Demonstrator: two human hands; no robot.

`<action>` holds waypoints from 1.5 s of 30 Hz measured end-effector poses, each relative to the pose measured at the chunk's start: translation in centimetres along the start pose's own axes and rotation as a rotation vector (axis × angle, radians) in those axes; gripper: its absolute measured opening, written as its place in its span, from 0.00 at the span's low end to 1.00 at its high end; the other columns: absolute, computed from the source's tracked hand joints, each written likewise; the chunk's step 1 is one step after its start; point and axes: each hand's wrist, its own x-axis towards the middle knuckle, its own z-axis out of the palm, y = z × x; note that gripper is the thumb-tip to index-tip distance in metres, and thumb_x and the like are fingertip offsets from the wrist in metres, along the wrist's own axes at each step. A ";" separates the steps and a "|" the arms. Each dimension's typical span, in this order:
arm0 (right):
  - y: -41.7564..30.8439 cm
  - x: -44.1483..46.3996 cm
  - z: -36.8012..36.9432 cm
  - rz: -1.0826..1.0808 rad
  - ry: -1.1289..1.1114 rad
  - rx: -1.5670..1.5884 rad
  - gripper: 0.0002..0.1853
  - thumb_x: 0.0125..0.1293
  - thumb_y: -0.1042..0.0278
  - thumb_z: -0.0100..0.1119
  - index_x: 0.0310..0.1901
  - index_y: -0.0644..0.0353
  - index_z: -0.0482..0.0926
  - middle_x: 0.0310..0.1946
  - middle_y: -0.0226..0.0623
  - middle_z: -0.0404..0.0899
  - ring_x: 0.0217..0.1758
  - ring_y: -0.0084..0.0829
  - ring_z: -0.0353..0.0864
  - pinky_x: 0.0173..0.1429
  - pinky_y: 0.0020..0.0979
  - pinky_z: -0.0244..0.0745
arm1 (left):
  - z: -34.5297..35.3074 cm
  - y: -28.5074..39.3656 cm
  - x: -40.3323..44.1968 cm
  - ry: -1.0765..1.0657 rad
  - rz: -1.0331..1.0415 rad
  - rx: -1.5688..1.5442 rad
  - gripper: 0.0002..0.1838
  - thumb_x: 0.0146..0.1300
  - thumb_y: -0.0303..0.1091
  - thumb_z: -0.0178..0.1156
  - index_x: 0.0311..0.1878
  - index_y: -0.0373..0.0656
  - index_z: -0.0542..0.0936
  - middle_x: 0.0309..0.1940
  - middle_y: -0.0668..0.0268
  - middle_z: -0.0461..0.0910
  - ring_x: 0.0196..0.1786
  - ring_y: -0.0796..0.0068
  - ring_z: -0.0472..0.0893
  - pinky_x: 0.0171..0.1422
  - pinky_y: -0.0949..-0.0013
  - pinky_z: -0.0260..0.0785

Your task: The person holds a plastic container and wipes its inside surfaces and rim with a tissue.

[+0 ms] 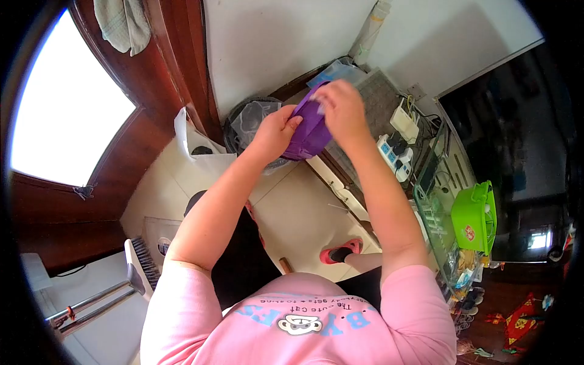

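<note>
A purple container (309,135) is held tilted in front of me, partly over a dark trash bin (234,125) lined with a clear plastic bag (252,118). My left hand (277,132) grips the container's near left edge, thumb on its side. At the container's upper right rim is my right hand (342,109), its fingers bent together around something small and whitish that is too blurred to make out.
A glass-topped stand along the right holds power strips (394,155), cables and a green basket (473,219). Behind it stands a large black screen (523,152). A broom (143,264) and dustpan are at lower left; a white bag (204,149) lies beside the bin.
</note>
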 end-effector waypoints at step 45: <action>-2.3 -0.4 1.0 0.162 0.209 0.170 0.06 0.56 0.81 0.59 0.35 0.61 0.79 0.33 0.43 0.78 0.40 0.44 0.78 0.46 0.38 0.73 | 0.1 -0.4 0.1 0.218 -0.001 -0.422 0.14 0.75 0.40 0.49 0.45 0.38 0.76 0.33 0.76 0.72 0.38 0.84 0.67 0.46 0.78 0.63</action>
